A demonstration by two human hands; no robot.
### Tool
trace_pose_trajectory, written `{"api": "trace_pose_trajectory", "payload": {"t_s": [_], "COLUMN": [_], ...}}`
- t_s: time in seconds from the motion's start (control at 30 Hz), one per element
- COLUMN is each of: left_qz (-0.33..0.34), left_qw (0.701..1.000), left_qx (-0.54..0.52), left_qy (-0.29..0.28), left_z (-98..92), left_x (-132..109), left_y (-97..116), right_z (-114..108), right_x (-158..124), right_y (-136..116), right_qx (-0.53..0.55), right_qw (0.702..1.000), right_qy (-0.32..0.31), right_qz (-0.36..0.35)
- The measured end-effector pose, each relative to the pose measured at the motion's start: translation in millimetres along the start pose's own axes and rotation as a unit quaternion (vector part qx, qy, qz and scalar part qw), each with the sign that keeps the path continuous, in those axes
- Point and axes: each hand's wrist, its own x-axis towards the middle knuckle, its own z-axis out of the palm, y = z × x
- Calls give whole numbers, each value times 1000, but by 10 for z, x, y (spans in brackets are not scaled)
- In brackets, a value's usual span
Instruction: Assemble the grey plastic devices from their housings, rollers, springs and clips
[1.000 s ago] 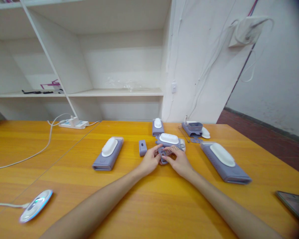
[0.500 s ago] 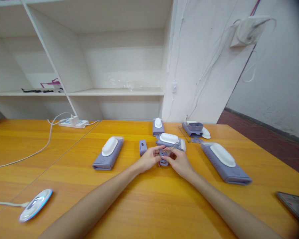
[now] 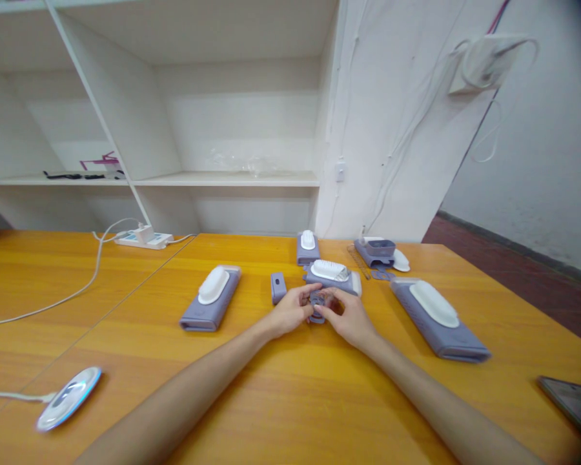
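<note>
at the middle of the orange counter (image 3: 290, 400), both hands meet on a small lavender grater blade insert (image 3: 318, 305): the left hand (image 3: 290, 312) pinches its near end, the right hand (image 3: 351, 318) closes on its far side. it lies just in front of a lavender holder with a white bristled top (image 3: 330, 274) at 12 o'clock, apparently not yet seated. two long lavender graters (image 3: 212, 298) (image 3: 438, 316) lie at 10 and 3 o'clock.
</note>
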Motion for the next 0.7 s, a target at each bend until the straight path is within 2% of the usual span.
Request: {"api": "trace_pose_trajectory", "payload": {"t_s": [0.27, 0.4, 0.7], "left_qz": [14, 26, -28], "left_qw": [999, 998, 999], "left_qx": [20, 55, 28], "left_qy": [28, 18, 26], "left_z": [18, 37, 17], "left_x": [14, 6, -9], "left_y": [-60, -59, 41], "right_z": [-4, 1, 50], "right_x": [6, 12, 39], "right_y": [0, 12, 101], "right_qx": [56, 48, 55], "right_qw": [998, 999, 998], "right_qy": [0, -4, -3], "right_qz": [-2, -7, 14]}}
